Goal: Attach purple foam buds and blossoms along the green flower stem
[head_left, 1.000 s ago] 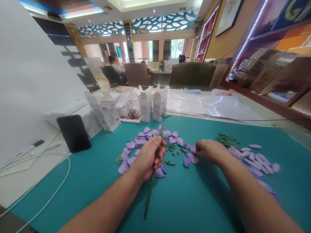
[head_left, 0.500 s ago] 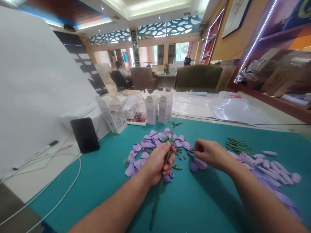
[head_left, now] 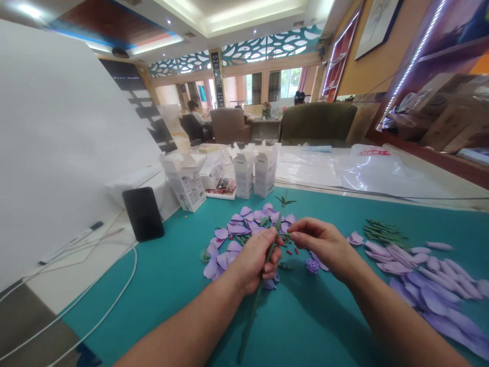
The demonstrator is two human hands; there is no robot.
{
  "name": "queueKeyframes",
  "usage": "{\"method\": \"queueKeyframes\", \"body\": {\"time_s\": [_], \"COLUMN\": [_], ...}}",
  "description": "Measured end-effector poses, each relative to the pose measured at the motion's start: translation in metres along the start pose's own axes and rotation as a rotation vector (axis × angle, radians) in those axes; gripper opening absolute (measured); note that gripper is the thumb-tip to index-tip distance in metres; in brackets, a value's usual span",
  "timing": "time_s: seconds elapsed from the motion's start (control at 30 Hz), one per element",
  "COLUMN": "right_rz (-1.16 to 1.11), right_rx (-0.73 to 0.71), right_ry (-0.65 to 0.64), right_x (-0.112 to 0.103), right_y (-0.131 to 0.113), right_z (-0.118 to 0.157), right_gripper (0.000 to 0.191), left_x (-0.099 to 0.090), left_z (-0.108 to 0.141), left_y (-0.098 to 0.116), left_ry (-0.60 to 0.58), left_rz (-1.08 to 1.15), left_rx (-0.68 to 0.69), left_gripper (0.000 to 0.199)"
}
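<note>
- Right hand (head_left: 324, 247) has moved to the long, slender green stem (head_left: 249, 326), pinching a thin green piece (head_left: 283, 234) beside it.
- Stem slants through the curled left hand (head_left: 255, 260), protruding above and below.
- Curved purple petals (head_left: 239, 230) lie beyond on the teal mat (head_left: 171, 270).

Centre of frame: left hand (head_left: 256, 261) closed around long thin green stem (head_left: 251, 321), stem slanting, lower end near bottom edge. Right hand (head_left: 326, 247) just beside, fingertips near stem; what they pinch, too small to tell. Around left hand, light-purple curved petals (head_left: 239, 230) on flat teal mat (head_left: 171, 265). Upper right of mat: heap of thin dark-green sticks (head_left: 384, 232).
</note>
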State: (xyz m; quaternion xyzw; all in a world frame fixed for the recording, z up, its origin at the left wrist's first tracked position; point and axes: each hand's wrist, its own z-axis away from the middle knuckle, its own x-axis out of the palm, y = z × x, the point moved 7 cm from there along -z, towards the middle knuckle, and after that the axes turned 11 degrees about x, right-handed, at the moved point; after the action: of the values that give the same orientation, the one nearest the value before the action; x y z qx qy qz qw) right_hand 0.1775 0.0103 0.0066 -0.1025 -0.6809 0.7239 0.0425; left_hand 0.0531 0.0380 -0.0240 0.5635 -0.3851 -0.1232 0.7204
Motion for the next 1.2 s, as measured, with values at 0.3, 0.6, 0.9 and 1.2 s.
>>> {"method": "queueKeyframes", "body": {"time_s": [0.3,0.6,0.9,1.2], "right_rz": [0.072,0.054,0.034,0.026], "right_rx": [-0.009,-0.003,0.009,0.008], "right_ry": [0.022,0.032,0.018,0.012], "right_x": [0.0034,0.0026,0.0033,0.0038], "right_y": [-0.0045,-0.0019,-0.0006,-0.0009], "right_z": [0.0026,0.0006,0.0014,0.0019], "right_gripper": [0.033,0.032,0.036,0.034], "left_x": [-0.0008,-0.0007,0.0005,0.0004], "left_z": [-0.0014,-0.0013,-0.0023,-0.0009], "left_y": [-0.0027,-0.0038,-0.0029,-0.0026], "left_ry": [0.008,-0.003,-0.019,-0.010], "left_rz": [-0.005,-0.015,-0.007,-0.004], "left_rx": [-0.009,-0.010,0.025,0.026], "left_gripper": [0.035,0.038,0.041,0.041]}}
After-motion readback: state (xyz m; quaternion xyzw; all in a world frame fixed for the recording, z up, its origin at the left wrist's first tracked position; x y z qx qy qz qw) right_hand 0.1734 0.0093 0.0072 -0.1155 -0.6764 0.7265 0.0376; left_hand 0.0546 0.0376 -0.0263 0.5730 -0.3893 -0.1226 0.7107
